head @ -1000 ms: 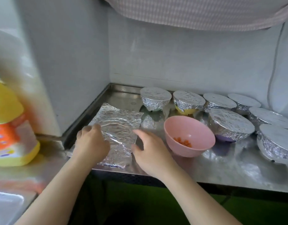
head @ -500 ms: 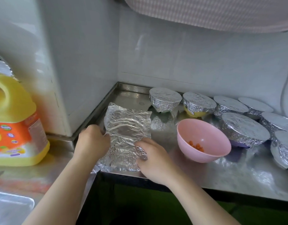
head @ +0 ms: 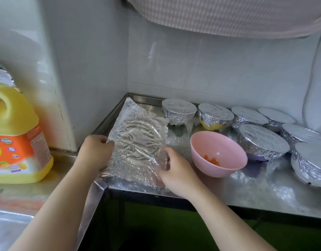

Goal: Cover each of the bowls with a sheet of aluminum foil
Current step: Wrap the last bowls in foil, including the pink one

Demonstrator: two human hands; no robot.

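A crinkly foil sheet (head: 138, 142) lay near the left end of the shiny worktop (head: 246, 192), reaching from its front edge toward the back corner. The left hand (head: 96, 153) pinched the sheet's left edge with curled fingers. The right hand (head: 176, 171) held the sheet's right front corner, thumb and fingers bent around it. Just right of the sheet sat a pink bowl (head: 217, 154), uncovered, with small orange bits inside. Behind it and along the right end stood bowls wrapped in foil (head: 178, 111), close together. A yellow jug (head: 15, 136) stood on the lower counter (head: 20, 194) to the left, well apart from the sheet.
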